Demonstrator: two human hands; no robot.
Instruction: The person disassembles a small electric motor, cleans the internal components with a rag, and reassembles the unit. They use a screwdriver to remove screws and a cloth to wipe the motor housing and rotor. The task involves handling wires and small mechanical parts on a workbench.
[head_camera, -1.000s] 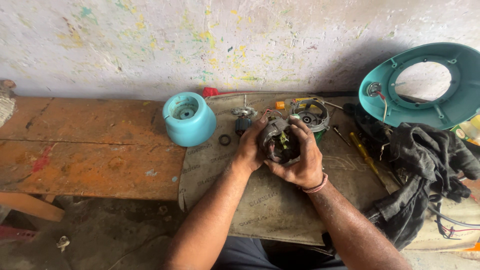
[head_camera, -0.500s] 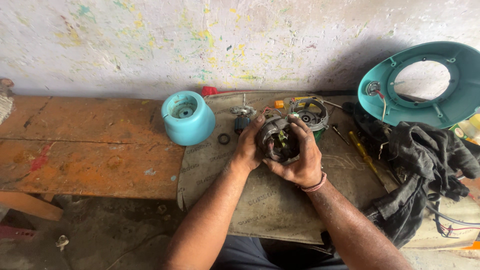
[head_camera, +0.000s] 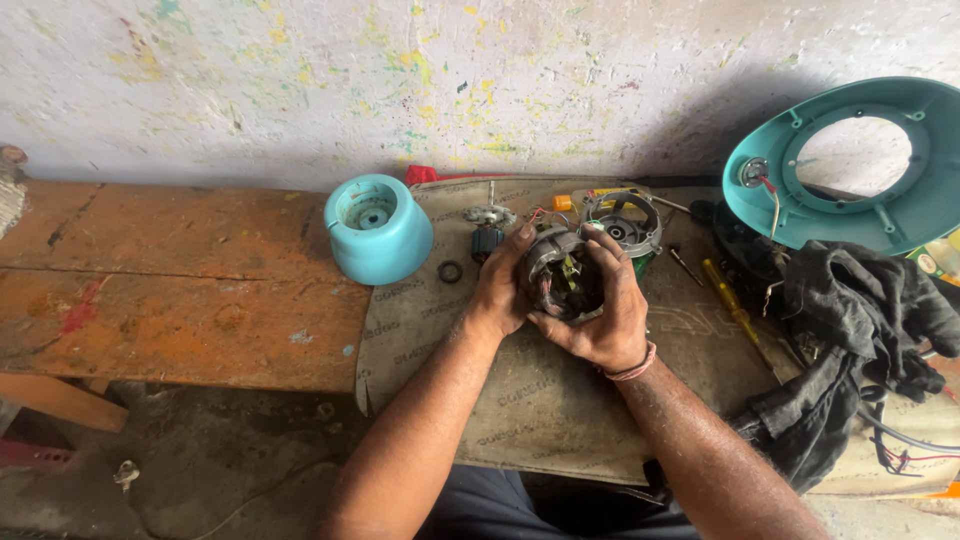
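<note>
Both hands, left and right, gripped a dark motor over a mat near the counter edge; a blue cup stood nearby to the left.

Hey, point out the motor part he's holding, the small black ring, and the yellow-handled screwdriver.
motor part (head_camera: 562, 280), head view, on its dark winding between the hands.
small black ring (head_camera: 450, 271), head view, on the ring's rim, lying on the mat.
yellow-handled screwdriver (head_camera: 727, 292), head view, on the yellow handle.
</note>
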